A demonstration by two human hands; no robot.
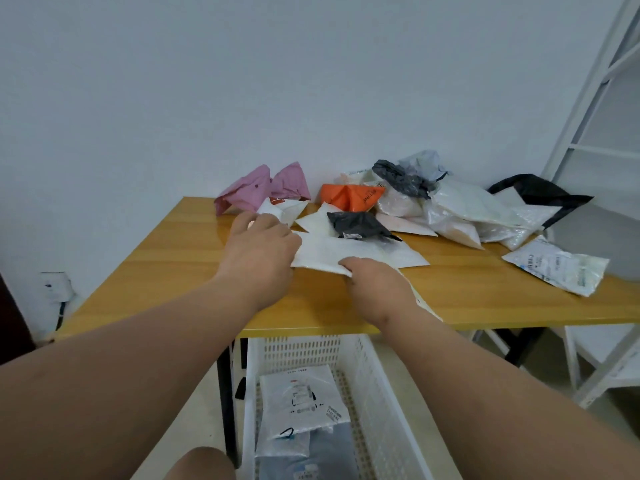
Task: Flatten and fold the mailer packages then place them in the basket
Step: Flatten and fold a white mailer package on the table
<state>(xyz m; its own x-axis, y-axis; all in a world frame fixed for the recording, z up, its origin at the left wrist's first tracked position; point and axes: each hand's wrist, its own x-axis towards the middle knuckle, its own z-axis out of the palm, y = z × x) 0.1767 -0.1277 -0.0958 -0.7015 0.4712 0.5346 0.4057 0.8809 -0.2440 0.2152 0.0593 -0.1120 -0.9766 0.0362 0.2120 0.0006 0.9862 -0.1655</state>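
Observation:
A white mailer (360,252) lies on the wooden table (166,265) in front of me. My right hand (375,282) pinches its near edge with curled fingers. My left hand (259,247) reaches over its left corner, palm down; the fingertips are hidden. A crumpled black mailer (360,225) sits on the white one's far side. Behind are pink (256,188), orange (349,197) and several white and black mailers (460,209). A white basket (377,386) stands on the floor below the table's front edge, with folded mailers (301,400) inside.
One flat white mailer with a label (557,265) lies at the table's right edge. A white metal shelf frame (602,140) stands at the right. A wall socket (55,285) is low on the left. My knee (201,464) shows at the bottom.

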